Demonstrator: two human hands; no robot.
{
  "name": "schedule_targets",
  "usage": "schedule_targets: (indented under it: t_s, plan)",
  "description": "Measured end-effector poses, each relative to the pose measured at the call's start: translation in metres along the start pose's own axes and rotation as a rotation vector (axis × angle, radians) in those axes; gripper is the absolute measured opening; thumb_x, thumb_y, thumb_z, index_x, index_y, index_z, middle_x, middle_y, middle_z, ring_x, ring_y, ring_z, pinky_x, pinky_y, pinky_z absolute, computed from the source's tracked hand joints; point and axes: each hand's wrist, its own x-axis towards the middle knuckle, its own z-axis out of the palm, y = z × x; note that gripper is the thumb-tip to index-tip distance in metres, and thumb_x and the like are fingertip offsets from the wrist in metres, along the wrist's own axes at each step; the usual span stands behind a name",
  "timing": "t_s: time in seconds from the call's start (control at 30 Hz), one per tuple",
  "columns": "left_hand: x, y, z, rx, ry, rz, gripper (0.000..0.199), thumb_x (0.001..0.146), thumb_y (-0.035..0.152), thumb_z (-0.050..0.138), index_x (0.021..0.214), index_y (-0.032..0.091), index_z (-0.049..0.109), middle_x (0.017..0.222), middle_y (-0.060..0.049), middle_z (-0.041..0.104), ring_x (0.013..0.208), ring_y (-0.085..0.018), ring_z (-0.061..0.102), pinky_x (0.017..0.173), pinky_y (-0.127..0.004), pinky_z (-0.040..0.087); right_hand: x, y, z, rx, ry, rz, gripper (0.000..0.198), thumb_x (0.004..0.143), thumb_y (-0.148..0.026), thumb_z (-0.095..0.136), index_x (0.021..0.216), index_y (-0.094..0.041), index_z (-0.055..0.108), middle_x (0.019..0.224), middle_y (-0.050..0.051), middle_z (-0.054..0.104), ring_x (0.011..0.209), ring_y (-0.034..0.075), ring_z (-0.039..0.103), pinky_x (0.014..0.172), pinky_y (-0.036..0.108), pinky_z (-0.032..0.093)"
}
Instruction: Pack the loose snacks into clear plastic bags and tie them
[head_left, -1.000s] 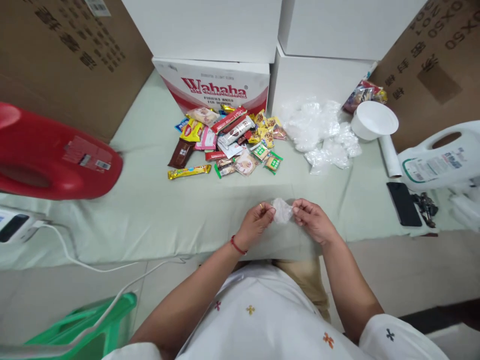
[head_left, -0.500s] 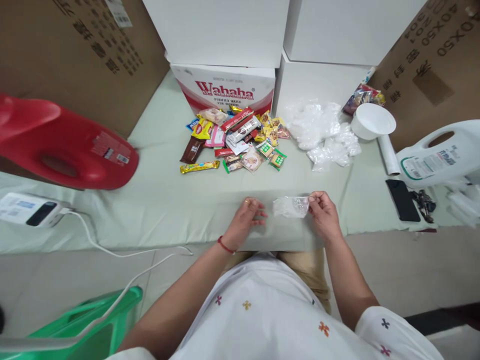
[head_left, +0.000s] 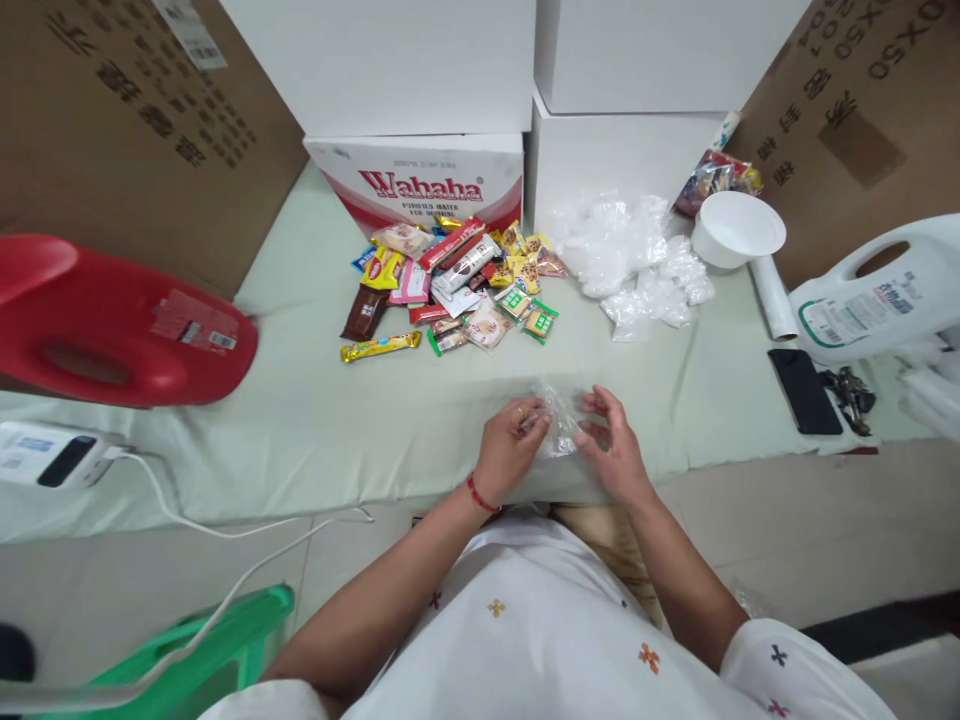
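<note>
A clear plastic bag point(head_left: 559, 425) is between my two hands, just above the front of the cloth-covered table. My left hand point(head_left: 512, 447) pinches the bag's left side between thumb and fingers. On the other side, my right hand point(head_left: 613, 445) has its fingers spread apart, with the thumb close to the bag's edge; whether it touches is hard to see. Beyond the hands lies a heap of wrapped snacks point(head_left: 466, 290), among them a yellow-wrapped stick point(head_left: 380, 347) at the near left. A pile of clear plastic bags point(head_left: 634, 260) lies right of the snacks.
White boxes point(head_left: 622, 160) line the back. At left are a red jug point(head_left: 172, 345) and a white device point(head_left: 52, 455) with a cable. To the right are a white bowl point(head_left: 739, 232), a plastic roll point(head_left: 772, 300), a white jug point(head_left: 877, 300), a phone point(head_left: 804, 392) and keys point(head_left: 851, 398).
My left hand has moved right and taken hold of the bag. The right hand's fingers have spread from their pinch. The bag has shifted left and turned, and the camera view has shifted slightly.
</note>
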Motion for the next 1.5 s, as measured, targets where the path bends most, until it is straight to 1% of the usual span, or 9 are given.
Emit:
schedule_targets:
  t_s: [0.17,0.33,0.5,0.6,0.67,0.83,0.97,1.3,1.5]
  plan:
    - [-0.004,-0.002,0.005,-0.201,0.112,-0.119,0.043,0.083,0.057,0.073,0.071,0.02,0.056,0.073,0.001,0.063,0.071,-0.013,0.06,0.068,-0.024,0.049,0.023,-0.001,0.003,0.135,0.086,0.185,0.038,0.083,-0.058,0.072,0.085,-0.02,0.069,0.069,-0.002,0.059,0.062,0.013,0.052,0.057,0.026,0.043]
    - [0.004,-0.005,-0.003,-0.534,0.251,-0.403,0.066,0.063,0.073,0.084,0.07,0.022,0.042,0.055,0.01,0.04,0.044,-0.006,0.042,0.041,-0.019,0.028,0.028,0.008,-0.005,0.414,0.118,0.387,0.042,0.075,-0.06,0.078,0.077,-0.021,0.061,0.058,-0.006,0.044,0.052,0.01,0.039,0.045,0.024,0.03]
    - [0.005,0.001,-0.003,-0.518,0.265,-0.4,0.067,0.064,0.074,0.084,0.067,0.021,0.042,0.052,0.012,0.036,0.038,-0.002,0.031,0.038,-0.019,0.02,0.009,-0.003,-0.021,-0.082,0.216,-0.092,0.028,0.093,-0.051,0.066,0.095,-0.023,0.068,0.082,0.001,0.061,0.072,0.016,0.054,0.069,0.032,0.048]
    - [0.004,0.003,0.004,-0.504,0.207,-0.368,0.066,0.065,0.072,0.084,0.066,0.021,0.042,0.05,0.012,0.036,0.038,-0.002,0.029,0.038,-0.02,0.023,0.005,-0.013,-0.015,-0.355,-0.048,-0.453,0.031,0.09,-0.047,0.073,0.109,-0.023,0.072,0.106,0.01,0.068,0.098,0.025,0.06,0.092,0.042,0.05]
    - [0.003,0.005,0.008,-0.522,0.157,-0.363,0.067,0.065,0.074,0.083,0.065,0.02,0.043,0.051,0.011,0.037,0.038,-0.002,0.03,0.039,-0.02,0.024,0.007,-0.013,-0.005,-0.393,-0.224,-0.5,0.024,0.094,-0.042,0.068,0.107,-0.023,0.074,0.103,0.01,0.07,0.096,0.025,0.061,0.088,0.041,0.05]
    - [-0.008,0.008,0.005,-0.601,0.09,-0.338,0.067,0.074,0.084,0.068,0.076,0.019,0.053,0.069,0.003,0.059,0.048,-0.006,0.05,0.041,-0.02,0.029,0.014,-0.003,0.015,-0.066,-0.135,-0.098,0.025,0.095,-0.043,0.064,0.093,-0.021,0.075,0.075,0.002,0.064,0.066,0.016,0.054,0.064,0.03,0.044]
    - [-0.02,0.004,0.008,-0.43,-0.036,-0.305,0.056,0.068,0.065,0.086,0.09,0.019,0.062,0.082,0.0,0.066,0.068,-0.012,0.061,0.051,-0.02,0.043,0.011,-0.004,0.02,0.24,-0.172,0.22,0.035,0.085,-0.053,0.071,0.094,-0.02,0.077,0.059,-0.004,0.054,0.055,0.013,0.046,0.056,0.027,0.037]
    - [-0.017,-0.008,0.0,-0.321,0.002,-0.278,0.044,0.074,0.059,0.081,0.077,0.018,0.064,0.061,0.003,0.059,0.053,-0.009,0.046,0.052,-0.023,0.036,0.014,-0.008,0.011,0.377,0.088,0.337,0.039,0.065,-0.051,0.085,0.087,-0.02,0.074,0.068,-0.003,0.06,0.053,0.009,0.036,0.051,0.026,0.03]
    - [-0.014,-0.001,0.01,-0.341,-0.055,-0.241,0.048,0.071,0.06,0.084,0.084,0.017,0.067,0.064,0.003,0.059,0.057,-0.009,0.05,0.053,-0.022,0.038,0.005,-0.009,0.021,0.275,-0.06,0.229,0.031,0.073,-0.048,0.083,0.08,-0.02,0.071,0.069,-0.002,0.06,0.061,0.011,0.042,0.056,0.025,0.035]
